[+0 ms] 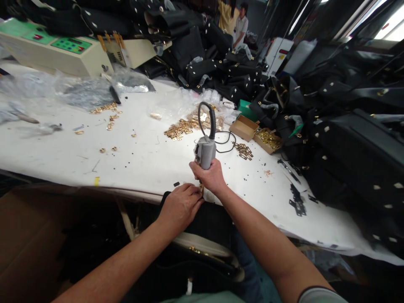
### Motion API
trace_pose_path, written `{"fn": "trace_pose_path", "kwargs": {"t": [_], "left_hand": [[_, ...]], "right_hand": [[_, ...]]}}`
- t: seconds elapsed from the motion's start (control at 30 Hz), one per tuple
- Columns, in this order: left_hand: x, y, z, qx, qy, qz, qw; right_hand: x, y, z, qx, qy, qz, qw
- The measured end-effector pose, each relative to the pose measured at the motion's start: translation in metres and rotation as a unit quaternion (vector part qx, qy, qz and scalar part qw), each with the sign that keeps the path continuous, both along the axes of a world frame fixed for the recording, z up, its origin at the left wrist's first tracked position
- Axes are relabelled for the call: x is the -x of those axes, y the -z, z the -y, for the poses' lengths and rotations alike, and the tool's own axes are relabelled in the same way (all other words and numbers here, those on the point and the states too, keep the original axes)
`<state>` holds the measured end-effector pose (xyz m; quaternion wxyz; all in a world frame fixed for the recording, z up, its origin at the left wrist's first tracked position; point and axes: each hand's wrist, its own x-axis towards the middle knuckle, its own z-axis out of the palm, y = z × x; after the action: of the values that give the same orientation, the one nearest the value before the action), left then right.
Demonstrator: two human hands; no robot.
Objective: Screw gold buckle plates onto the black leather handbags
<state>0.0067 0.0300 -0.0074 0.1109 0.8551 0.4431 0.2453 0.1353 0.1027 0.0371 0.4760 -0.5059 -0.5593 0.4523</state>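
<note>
My right hand (211,174) is wrapped round a grey electric screwdriver (206,152), held upright with its tip down and its cord looping from the top. Below the tool, a small gold-coloured metal fitting (202,188) shows by my left fingertips. My left hand (182,203) is closed on the edge of a black bag (210,219), fingers together beside the fitting. The bag rests at the table's front edge and over my lap, its light lining and gold zip visible lower down. The screwdriver's tip is mostly hidden behind my right hand.
On the white table (142,160) lie loose gold fittings (179,129), rectangular gold frames (243,150) and plastic bags. A cardboard box (268,141) holds small gold parts. Black bags (356,155) are heaped right and behind. A green-topped machine (63,46) stands left; a person (241,27) is far back.
</note>
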Motion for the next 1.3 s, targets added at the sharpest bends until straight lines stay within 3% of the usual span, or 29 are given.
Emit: {"fn": "trace_pose_path", "kwargs": {"t": [0.17, 0.43, 0.57, 0.67, 0.8, 1.0, 1.13, 1.3], "left_hand": [[0.002, 0.001, 0.000, -0.014, 0.003, 0.003, 1.000], [0.007, 0.010, -0.009, -0.079, 0.017, -0.004, 0.997], [0.009, 0.013, -0.013, -0.100, 0.034, -0.012, 0.994], [0.011, 0.017, -0.016, -0.114, 0.045, -0.013, 0.992], [0.013, 0.023, -0.020, -0.132, 0.059, -0.017, 0.989], [0.016, 0.028, -0.022, -0.150, 0.075, -0.024, 0.986], [0.019, 0.037, -0.025, -0.135, 0.068, -0.025, 0.988], [0.021, 0.045, -0.026, -0.116, 0.063, -0.019, 0.991]], "right_hand": [[0.000, -0.001, 0.001, 0.018, 0.009, -0.012, 1.000], [-0.014, -0.020, 0.000, 0.056, -0.036, -0.123, 0.990], [-0.032, -0.028, 0.003, 0.021, 0.020, -0.167, 0.986], [-0.063, -0.033, 0.003, -0.018, 0.091, -0.176, 0.980], [-0.131, -0.034, -0.002, -0.056, 0.200, -0.144, 0.968], [-0.231, -0.024, -0.015, -0.097, 0.377, -0.083, 0.917], [-0.264, -0.016, -0.023, -0.102, 0.434, -0.057, 0.893], [-0.278, -0.002, -0.027, -0.085, 0.453, -0.026, 0.887]]}}
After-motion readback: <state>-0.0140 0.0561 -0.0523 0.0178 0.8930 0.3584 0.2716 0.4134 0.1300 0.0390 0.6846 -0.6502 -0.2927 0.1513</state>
